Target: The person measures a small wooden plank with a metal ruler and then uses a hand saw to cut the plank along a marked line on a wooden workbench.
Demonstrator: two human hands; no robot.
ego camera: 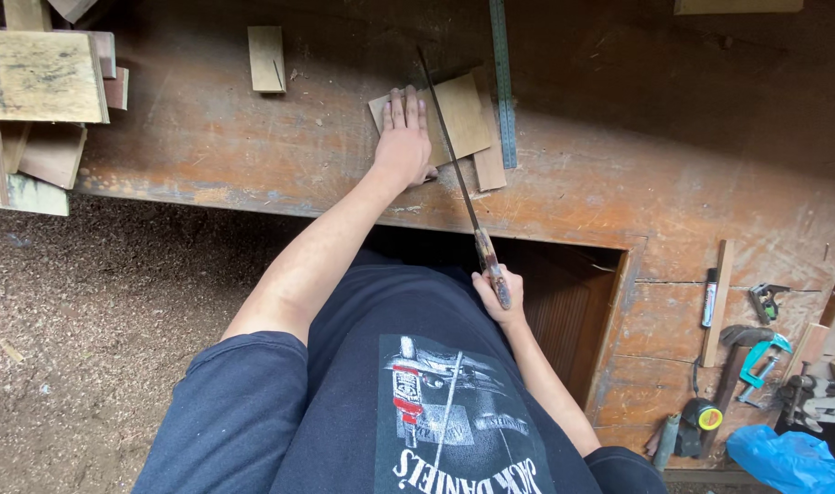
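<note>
**Sawing a small board held flat on the counter**

The left hand [403, 137] lies palm down with fingers spread on a small wooden board [458, 114], pinning it to the worn wooden counter [619, 174] in the upper middle of the frame. The right hand [497, 291] is closed around the handle of a narrow hand saw [449, 137], whose blade runs diagonally up across the board, just beside the left thumb.

Judging from this, the cut is under way; the next stroke calls for a straight pull along the blade line while the left hand keeps firm pressure.

Edges and room: the board sits near the counter's front edge, with a thin wooden strip [490, 165] and a steel ruler [502, 82] just to its right. Offcuts [42, 78] are stacked at upper left, well apart. A clamp [756, 361], marker [709, 297] and tape measure [707, 416] lie at lower right, clear of the saw's path.
</note>
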